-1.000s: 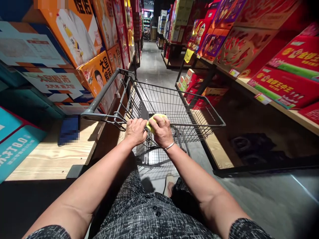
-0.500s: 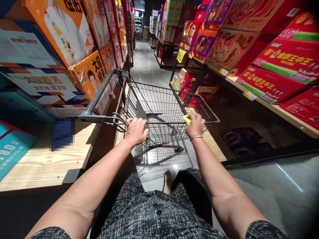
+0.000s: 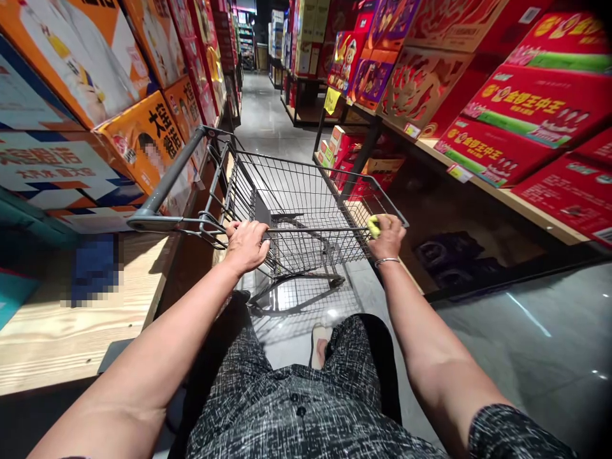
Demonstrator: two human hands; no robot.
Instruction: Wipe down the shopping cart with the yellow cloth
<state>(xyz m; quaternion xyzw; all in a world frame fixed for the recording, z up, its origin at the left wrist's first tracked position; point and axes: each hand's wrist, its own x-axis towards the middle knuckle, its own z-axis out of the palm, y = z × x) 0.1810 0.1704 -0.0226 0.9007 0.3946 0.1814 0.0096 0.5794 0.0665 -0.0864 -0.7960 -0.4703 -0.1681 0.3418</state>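
Note:
A grey wire shopping cart stands in the aisle in front of me, its basket empty and its handle bar off to the left. My left hand is closed around the near rim of the basket. My right hand presses a small yellow cloth against the right end of that rim, fingers curled over it. A thin bracelet sits on my right wrist.
Shelves of orange and white boxes line the left side above a wooden ledge. Red gift boxes fill the shelves on the right. The grey tiled aisle floor runs ahead between them.
My right hand slid the yellow cloth from beside my left hand along the rim to the cart's right end. The view has shifted forward and left.

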